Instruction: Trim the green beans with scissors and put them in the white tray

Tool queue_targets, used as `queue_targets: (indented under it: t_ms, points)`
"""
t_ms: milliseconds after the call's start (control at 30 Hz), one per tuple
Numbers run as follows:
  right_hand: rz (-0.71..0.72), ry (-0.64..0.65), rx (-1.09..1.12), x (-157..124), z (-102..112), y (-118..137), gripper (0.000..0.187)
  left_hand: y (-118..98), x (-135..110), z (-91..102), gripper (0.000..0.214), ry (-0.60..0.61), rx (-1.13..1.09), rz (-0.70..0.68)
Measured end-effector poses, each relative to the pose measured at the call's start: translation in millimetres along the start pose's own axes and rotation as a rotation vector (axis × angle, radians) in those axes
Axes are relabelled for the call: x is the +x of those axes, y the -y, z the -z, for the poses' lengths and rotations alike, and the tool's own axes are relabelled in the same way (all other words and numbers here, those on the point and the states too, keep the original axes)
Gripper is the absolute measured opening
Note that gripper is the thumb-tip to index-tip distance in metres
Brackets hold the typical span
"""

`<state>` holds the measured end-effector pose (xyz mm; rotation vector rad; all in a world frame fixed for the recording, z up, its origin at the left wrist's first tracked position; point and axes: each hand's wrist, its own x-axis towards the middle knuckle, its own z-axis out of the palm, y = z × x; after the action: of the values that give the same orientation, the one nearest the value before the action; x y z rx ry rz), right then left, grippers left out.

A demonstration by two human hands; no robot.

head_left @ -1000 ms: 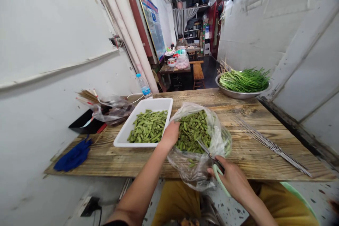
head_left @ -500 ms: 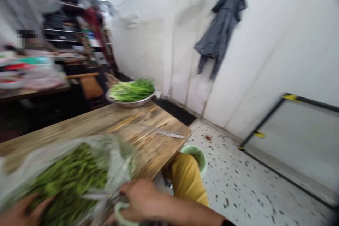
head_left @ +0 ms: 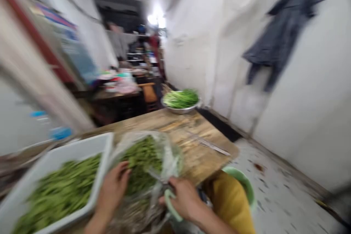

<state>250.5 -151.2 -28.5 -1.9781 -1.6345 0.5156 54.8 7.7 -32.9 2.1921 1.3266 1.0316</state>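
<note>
My right hand (head_left: 185, 197) is closed round the pale green handles of a pair of scissors (head_left: 172, 204), whose blades point left over an open clear plastic bag (head_left: 167, 157). Green pods that look like edamame (head_left: 144, 157) fill the bag. At the bag's left side is my left hand (head_left: 113, 186), its fingers slightly bent and apart at the edge of the pods; nothing shows in them. Left of that hand, a white plastic tub (head_left: 105, 150) holds more green pods (head_left: 65, 186). Brownish stems or scraps (head_left: 134, 214), blurred, lie at the bag's near side.
On the far end of the wooden table (head_left: 161, 124) stands a metal bowl (head_left: 183, 110) of green stalks (head_left: 181, 98). Thin sticks (head_left: 211, 146) lie near the right edge. A green bucket (head_left: 251, 192) is on the floor beside my knee. A water bottle (head_left: 52, 126) stands behind the tub.
The view has swung left, bringing the white tub into sight. My left hand is now at the bag's left edge. The scissors stay in my right hand over the bag.
</note>
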Motion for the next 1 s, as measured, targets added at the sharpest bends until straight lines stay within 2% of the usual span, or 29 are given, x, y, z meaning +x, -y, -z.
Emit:
queue_targets:
  t_ms: [67, 167, 267, 367, 500, 800, 1000]
  points:
    - [0.008, -0.011, 0.085, 10, -1, 0, 0.029, 3, 0, -1.6, 0.036, 0.001, -0.14, 0.109]
    - [-0.001, 0.053, 0.133, 27, -3, 2, 0.037, -4, 3, -9.3, 0.041, 0.045, -0.438, 0.314]
    - [0.038, 0.039, 0.126, 37, -3, 4, 0.048, -21, 1, -16.2, 0.039, 0.035, -0.788, 0.43]
    - [0.082, 0.07, 0.097, 47, 1, 1, 0.052, -29, 0, -20.8, 0.035, 0.081, -1.0, 0.532]
    - [0.138, 0.111, 0.065, 55, 4, 0, 0.051, -29, -2, -22.4, 0.031, 0.115, -1.07, 0.582]
    - [0.21, 0.15, 0.102, 53, 5, 9, 0.043, -27, -8, -16.3, 0.029, 0.265, -1.055, 0.561]
    - [0.215, 0.193, 0.112, 58, 3, 6, 0.036, -21, -10, -13.9, 0.028, 0.381, -1.186, 0.611]
